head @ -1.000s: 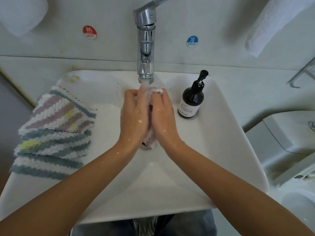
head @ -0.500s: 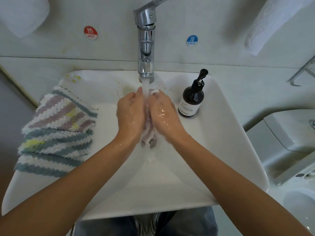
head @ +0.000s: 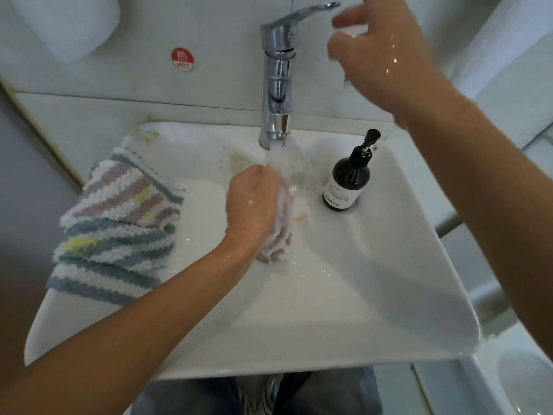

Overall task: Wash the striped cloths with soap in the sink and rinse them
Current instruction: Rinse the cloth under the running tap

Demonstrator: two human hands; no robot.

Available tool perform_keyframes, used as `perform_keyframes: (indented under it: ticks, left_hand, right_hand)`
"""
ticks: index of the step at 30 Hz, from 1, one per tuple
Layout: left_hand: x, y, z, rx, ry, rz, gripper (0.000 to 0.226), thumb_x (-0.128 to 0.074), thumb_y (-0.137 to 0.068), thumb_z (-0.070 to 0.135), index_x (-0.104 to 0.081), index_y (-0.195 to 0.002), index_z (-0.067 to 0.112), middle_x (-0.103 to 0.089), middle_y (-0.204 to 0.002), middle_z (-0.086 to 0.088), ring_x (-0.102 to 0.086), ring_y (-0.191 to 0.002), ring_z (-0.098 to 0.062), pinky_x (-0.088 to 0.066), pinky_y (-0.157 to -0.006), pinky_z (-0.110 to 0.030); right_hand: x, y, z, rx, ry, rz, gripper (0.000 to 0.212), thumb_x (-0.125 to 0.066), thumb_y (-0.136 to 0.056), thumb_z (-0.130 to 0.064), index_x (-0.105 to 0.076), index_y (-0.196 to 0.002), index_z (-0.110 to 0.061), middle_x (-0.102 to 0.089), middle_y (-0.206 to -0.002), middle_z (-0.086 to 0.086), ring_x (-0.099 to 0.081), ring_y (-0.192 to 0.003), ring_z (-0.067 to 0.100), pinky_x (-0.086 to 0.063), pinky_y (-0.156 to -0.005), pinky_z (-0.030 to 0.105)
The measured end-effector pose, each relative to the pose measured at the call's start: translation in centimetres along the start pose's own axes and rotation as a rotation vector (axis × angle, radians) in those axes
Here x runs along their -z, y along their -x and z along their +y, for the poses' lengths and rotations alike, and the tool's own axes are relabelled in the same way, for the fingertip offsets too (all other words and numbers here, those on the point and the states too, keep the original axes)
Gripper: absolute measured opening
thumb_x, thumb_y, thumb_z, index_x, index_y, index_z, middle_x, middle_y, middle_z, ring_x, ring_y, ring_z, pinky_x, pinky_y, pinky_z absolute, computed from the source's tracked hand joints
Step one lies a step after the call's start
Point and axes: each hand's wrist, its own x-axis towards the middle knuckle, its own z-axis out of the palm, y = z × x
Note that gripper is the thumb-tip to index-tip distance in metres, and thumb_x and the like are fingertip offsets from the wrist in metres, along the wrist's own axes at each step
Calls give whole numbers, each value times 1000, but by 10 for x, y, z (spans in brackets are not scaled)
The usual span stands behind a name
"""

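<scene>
My left hand (head: 251, 202) grips a wet, bunched pink-and-white striped cloth (head: 281, 229) in the white sink (head: 344, 295), right under the running stream from the chrome tap (head: 276, 76). My right hand (head: 380, 52) is raised beside the tap's lever (head: 314, 9), wet, fingers loosely spread and holding nothing. A stack of dry striped cloths (head: 119, 226), purple, blue-grey and white with yellow stains, lies on the sink's left rim. A dark soap pump bottle (head: 347, 178) stands inside the sink at the right of the stream.
A red HOT sticker (head: 182, 59) is on the wall left of the tap. White towels hang at the upper left (head: 68, 22) and upper right (head: 514, 34). A toilet (head: 523, 378) is at the lower right.
My right hand has let go of the wet cloth and risen to the tap's lever. My left hand now holds the cloth alone under the stream.
</scene>
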Motion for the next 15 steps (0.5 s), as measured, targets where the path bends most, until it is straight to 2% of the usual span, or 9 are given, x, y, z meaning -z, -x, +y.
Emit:
perform_keyframes:
  ticks: [2,4,7,9,11,13,15]
  left_hand:
    - [0,-1,1,0,-24,12,27,-56,-89,27,-53,-64,16,-51,-62,-5,-53,-61,-21,-52,-63,-42]
    - [-2,0,2,1,-45,25,32,-56,-91,29,-55,-68,8,-52,-62,-5,-53,-60,-19,-54,-64,-39]
    - [-1,2,2,-23,-86,17,38,-55,-93,32,-53,-79,-3,-50,-66,-8,-50,-61,-18,-49,-59,-34]
    - [0,1,2,-16,-72,8,36,-54,-92,33,-53,-75,2,-51,-65,-7,-52,-60,-17,-53,-62,-38]
    - [0,2,5,-7,-85,28,37,-54,-93,38,-55,-71,10,-53,-64,-4,-55,-60,-15,-53,-68,-37]
    - [-1,0,6,0,-64,49,38,-55,-92,45,-57,-70,14,-61,-67,-9,-63,-66,-24,-56,-77,-44]
    - [0,1,10,-5,4,55,38,-56,-89,46,-55,-65,16,-63,-70,-16,-66,-69,-38,-56,-77,-55]
  right_hand:
    - [4,-7,-3,74,97,-12,41,-52,-95,-28,-50,-135,-21,-56,-129,-7,-52,-106,4,-37,-86,12]
    - [2,-9,-2,154,194,-38,44,-53,-96,-31,-48,-139,-25,-53,-135,-9,-52,-115,5,-35,-91,13]
    - [-3,-6,4,222,290,33,46,-51,-96,-33,-45,-141,-25,-52,-139,-5,-53,-121,11,-35,-95,17]
    - [-12,2,11,235,294,103,46,-51,-94,-32,-46,-140,-24,-55,-134,-1,-55,-115,16,-39,-91,23]
    - [-25,16,21,245,271,152,49,-51,-93,-31,-44,-141,-22,-55,-132,1,-56,-111,17,-38,-84,23]
    - [-39,31,31,250,269,172,58,-52,-94,-32,-35,-148,-21,-54,-132,4,-53,-113,20,-36,-81,25]
    - [-52,45,39,235,236,161,70,-52,-95,-36,-20,-154,-20,-49,-139,6,-50,-121,22,-38,-82,27]
